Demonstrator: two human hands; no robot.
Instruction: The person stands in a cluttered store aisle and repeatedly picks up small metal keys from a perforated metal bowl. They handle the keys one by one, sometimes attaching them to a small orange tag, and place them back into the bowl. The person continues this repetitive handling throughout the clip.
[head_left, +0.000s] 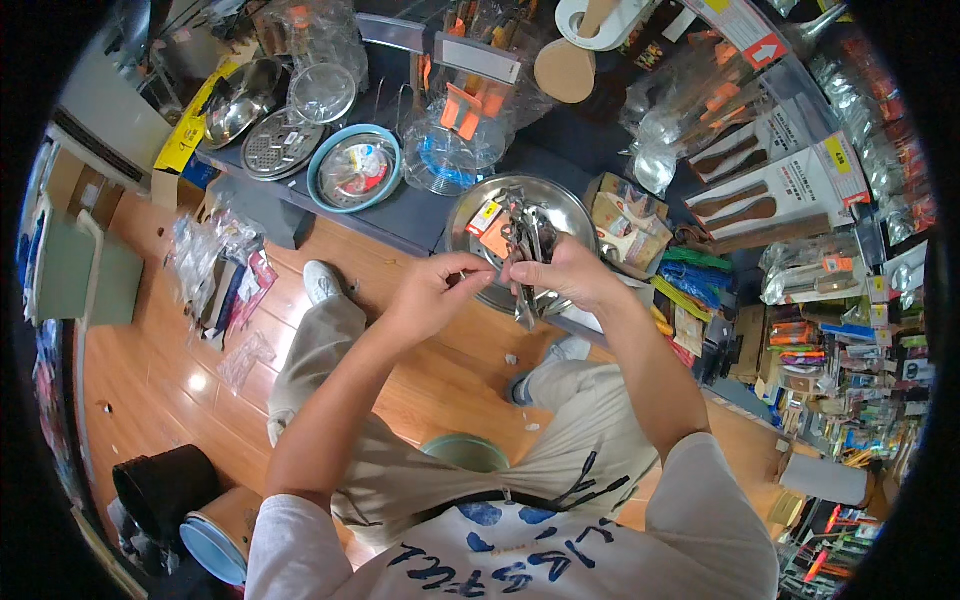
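A bundle of metal utensils (531, 244), too tangled to name exactly, is gripped in my right hand (566, 274) over a round stainless steel basin (566, 196). Just left of the bundle, my left hand (442, 289) has thumb and forefinger brought together near the basin's lower rim; a small thin thing seems to lie between them, too small to name. An orange and white tag (486, 221) with a yellow price patch lies in the basin, beside the bundle.
Left of the basin on the dark shelf (375, 232) are a blue-rimmed round strainer (315, 180), perforated steel trays (281, 146) and clear plastic covers. Boxed rolling pins (776, 184) and packets stand right. Plastic wrapping (195, 255) and a black bin (165, 484) are on the floor.
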